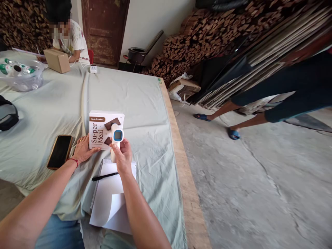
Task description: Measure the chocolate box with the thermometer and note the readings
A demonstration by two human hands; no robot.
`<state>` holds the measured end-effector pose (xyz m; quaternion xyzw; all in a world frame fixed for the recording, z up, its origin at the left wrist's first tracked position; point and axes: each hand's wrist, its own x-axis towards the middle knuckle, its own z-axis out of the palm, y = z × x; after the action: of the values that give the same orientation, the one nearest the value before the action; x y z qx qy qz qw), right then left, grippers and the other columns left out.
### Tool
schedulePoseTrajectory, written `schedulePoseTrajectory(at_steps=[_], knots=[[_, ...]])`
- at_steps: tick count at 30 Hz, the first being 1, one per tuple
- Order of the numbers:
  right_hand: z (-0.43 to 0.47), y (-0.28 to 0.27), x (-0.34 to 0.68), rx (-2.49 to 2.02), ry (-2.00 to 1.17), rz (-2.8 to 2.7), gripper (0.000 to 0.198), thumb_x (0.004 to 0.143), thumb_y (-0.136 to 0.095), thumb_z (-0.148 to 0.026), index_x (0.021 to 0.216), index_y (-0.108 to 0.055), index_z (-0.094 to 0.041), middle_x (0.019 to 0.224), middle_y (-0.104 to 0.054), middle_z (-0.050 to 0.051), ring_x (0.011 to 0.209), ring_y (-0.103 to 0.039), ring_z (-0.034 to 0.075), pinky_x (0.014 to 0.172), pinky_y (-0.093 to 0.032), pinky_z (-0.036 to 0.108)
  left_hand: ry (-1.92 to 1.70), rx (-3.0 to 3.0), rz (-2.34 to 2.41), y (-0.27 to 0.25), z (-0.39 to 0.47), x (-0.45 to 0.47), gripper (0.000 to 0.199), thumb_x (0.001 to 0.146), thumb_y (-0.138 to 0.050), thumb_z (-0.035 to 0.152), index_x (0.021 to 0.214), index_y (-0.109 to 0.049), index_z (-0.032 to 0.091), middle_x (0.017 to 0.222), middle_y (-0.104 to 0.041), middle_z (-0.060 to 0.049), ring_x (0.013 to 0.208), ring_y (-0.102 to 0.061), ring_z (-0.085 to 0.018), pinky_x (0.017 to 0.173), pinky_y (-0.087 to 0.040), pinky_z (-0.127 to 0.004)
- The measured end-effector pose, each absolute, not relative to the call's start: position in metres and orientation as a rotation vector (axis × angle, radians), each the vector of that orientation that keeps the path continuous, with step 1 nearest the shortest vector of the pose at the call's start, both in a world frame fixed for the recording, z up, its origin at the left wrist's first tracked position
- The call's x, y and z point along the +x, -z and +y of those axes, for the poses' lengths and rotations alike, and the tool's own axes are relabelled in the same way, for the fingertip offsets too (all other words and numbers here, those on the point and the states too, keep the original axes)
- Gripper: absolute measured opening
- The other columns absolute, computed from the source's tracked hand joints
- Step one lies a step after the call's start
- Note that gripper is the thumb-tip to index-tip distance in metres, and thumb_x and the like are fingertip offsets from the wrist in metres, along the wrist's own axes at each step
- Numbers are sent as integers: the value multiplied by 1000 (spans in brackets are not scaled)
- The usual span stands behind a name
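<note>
A white box (pixel 96 138) printed "NutriMotion Su-per Meal" stands upright on the cloth-covered table. My left hand (pixel 82 149) grips its lower left corner, thumb along the front and fingers at the side. In my right hand (pixel 123 157) is a white infrared thermometer (pixel 113 155) with a blue-framed screen, held by its handle in front of the box. Its screen faces me; no reading can be made out. Below my hands lies an open notebook (pixel 107 204) with a curled page, and a black pen (pixel 105 176) rests across it. A dark-screened phone (pixel 60 151) lies left of my left hand.
At the table's far left are a clear plastic basin (pixel 26 83) with bottles, a cardboard box (pixel 57 60) and a seated person (pixel 77 39). A small white device (pixel 93 69) sits at the back edge. Another person's legs (pixel 249 119) are on the right, beyond the table.
</note>
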<state>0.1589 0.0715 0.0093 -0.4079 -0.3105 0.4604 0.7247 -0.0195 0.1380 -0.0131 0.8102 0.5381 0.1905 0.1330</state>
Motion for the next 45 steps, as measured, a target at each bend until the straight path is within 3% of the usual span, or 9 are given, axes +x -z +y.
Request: schedulePoseTrajectory(at_steps=[10,21,28,32,37,42,45], knots=[[66,-15,161,-858,-1052,-681,56,66,-81,-49,108,-54,-23,100,-72,5,78,-65,16,72,-52,33,-565,2339,1613,18,139,-19,74,85,-50,68,134,-45,13,129,-58,-17,123,-52,-36,102,-41,-52],[57,-24,169,-941,-1036,-789,51,71,-74,-54,106,-56,-23,101,-71,6,76,-64,16,69,-51,32,-599,2317,1817,32,146,-16,75,84,-56,62,137,-42,9,138,-50,-22,132,-44,-40,110,-36,-54],[28,-12,243,-1675,-736,-1125,48,63,-74,-46,103,-65,-21,96,-71,6,82,-62,22,76,-48,38,-575,2310,1789,27,145,-13,76,85,-58,56,141,-41,8,143,-48,-23,136,-42,-40,110,-37,-54],[10,17,280,-2026,-433,-1262,37,69,-68,-43,99,-67,-22,94,-69,8,86,-59,26,77,-45,40,-550,2282,1780,24,144,-10,74,85,-57,53,140,-42,7,147,-45,-23,138,-39,-39,114,-33,-52],[-4,31,265,-1913,0,-1602,23,86,-60,-38,99,-71,-22,111,-62,12,100,-55,27,87,-41,41,-541,2270,1774,20,139,-7,76,85,-56,51,143,-38,5,149,-43,-22,140,-38,-38,115,-32,-51],[-8,25,216,-1680,-104,-2190,18,90,-57,-22,96,-73,-25,89,-63,6,87,-55,21,81,-39,35,-561,2205,1771,16,140,-5,84,79,-61,56,144,-37,8,147,-45,-22,139,-38,-39,115,-33,-52],[-12,24,209,-1614,-200,-2251,19,90,-54,-18,88,-71,-23,81,-63,5,79,-54,20,76,-39,34,-635,2112,1704,14,140,-7,97,71,-70,56,147,-30,10,148,-44,-20,141,-36,-39,117,-31,-51]])
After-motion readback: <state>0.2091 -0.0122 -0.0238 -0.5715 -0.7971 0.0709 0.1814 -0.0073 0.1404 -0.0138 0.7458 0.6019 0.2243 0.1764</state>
